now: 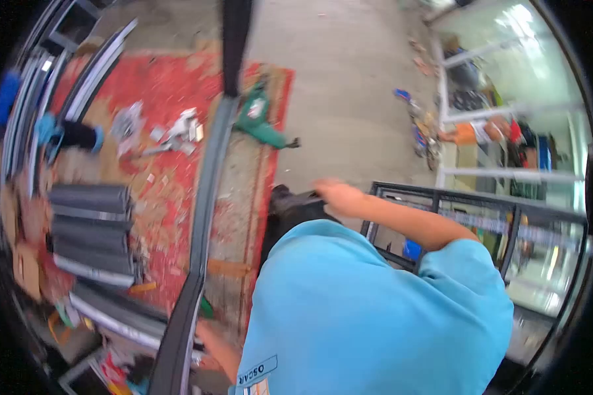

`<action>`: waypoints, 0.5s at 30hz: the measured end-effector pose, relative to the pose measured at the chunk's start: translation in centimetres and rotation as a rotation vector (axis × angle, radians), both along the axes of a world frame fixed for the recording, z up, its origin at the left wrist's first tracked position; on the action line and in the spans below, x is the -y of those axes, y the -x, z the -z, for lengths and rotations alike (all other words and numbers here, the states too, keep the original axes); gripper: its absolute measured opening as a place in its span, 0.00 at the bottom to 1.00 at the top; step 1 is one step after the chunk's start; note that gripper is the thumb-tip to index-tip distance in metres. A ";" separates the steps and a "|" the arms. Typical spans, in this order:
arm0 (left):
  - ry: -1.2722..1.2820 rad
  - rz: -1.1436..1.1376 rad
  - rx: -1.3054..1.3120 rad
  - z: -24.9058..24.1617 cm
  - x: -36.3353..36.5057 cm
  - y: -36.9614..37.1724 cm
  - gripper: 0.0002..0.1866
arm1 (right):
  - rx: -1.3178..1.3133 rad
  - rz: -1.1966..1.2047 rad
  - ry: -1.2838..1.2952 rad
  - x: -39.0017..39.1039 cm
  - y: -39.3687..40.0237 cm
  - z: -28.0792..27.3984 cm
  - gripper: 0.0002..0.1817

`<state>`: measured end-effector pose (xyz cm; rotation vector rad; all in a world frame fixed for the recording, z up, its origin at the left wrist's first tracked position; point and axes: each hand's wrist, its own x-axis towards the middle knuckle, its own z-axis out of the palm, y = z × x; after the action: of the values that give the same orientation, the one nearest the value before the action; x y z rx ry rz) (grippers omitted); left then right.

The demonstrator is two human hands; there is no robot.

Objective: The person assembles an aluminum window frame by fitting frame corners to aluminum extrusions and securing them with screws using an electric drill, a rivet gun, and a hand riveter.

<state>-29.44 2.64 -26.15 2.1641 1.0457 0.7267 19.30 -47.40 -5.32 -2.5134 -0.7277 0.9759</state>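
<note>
A long dark metal profile (211, 178), grey along its middle, runs from top to bottom across the view over the edge of a worn red table (161, 79). My left hand (204, 332) is low in the view, right beside the profile's lower end; its fingers are hidden or blurred. My right hand (336, 194) is smeared by motion near my black trousers (296, 214), and I cannot make out anything in it. On the table's edge, close to the profile, lies a green power drill (260, 118).
Dark grey profiles (91, 224) lie stacked at the left of the table. Plastic wrap (128, 122) and white scraps (184, 131) litter its top. A black frame (441, 197) stands close on my right. Past it are glazed panels (514, 112) and a distant person (484, 131).
</note>
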 end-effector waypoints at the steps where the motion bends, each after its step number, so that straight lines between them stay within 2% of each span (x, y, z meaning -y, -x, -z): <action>1: -0.025 -0.064 -0.034 -3.2 6.0 0.3 0.22 | 0.094 -0.094 0.175 2.1 -0.1 0.8 0.15; 2: 0.377 -0.285 0.144 -8.0 10.4 -3.9 0.20 | -0.097 -0.055 0.511 0.6 -1.5 -1.5 0.15; 3: 0.773 -0.504 0.353 -11.4 12.1 -9.4 0.17 | -0.103 -0.053 0.547 0.9 -1.7 -2.2 0.17; 4: 0.870 -0.569 0.010 -15.9 14.9 -12.6 0.14 | -0.106 -0.053 0.581 1.2 -2.1 -2.4 0.19; 5: 0.928 -0.460 0.156 -15.0 16.8 -11.9 0.15 | -0.111 -0.109 0.572 1.4 -2.4 -2.4 0.19; 6: 0.998 -0.451 0.152 -16.7 18.9 -13.1 0.18 | -0.085 -0.110 0.486 1.8 -2.2 -2.6 0.23; 8: 1.143 -0.485 0.192 -18.8 21.5 -15.6 0.14 | -0.071 -0.146 0.386 0.0 -1.7 -4.0 0.27; 10: 1.229 -0.380 0.189 -19.7 23.1 -17.9 0.14 | -0.227 -0.180 0.188 -4.1 -2.0 -7.0 0.31; 11: 1.254 -0.329 0.214 -21.0 23.3 -20.0 0.15 | -0.231 -0.229 0.173 -5.0 -1.7 -7.0 0.31; 12: 1.277 -0.279 0.238 -22.0 23.5 -22.1 0.15 | -0.252 -0.266 -0.004 -5.7 -1.1 -7.0 0.28; 13: 1.326 -0.269 0.394 -21.8 23.7 -23.6 0.15 | -0.275 -0.300 -0.181 -6.7 -0.8 -7.0 0.25; 14: 1.368 -0.250 0.549 -21.6 23.8 -25.0 0.15 | -0.286 -0.345 -0.194 -8.1 -0.6 -7.6 0.25; 15: 1.403 -0.335 0.670 -22.4 23.7 -27.1 0.14 | -0.409 -0.301 -0.195 -9.5 -0.1 -8.9 0.23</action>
<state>-2.37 -21.03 -3.71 0.5047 1.0262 0.5050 19.45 -37.88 3.61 -1.9829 -1.0247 1.3909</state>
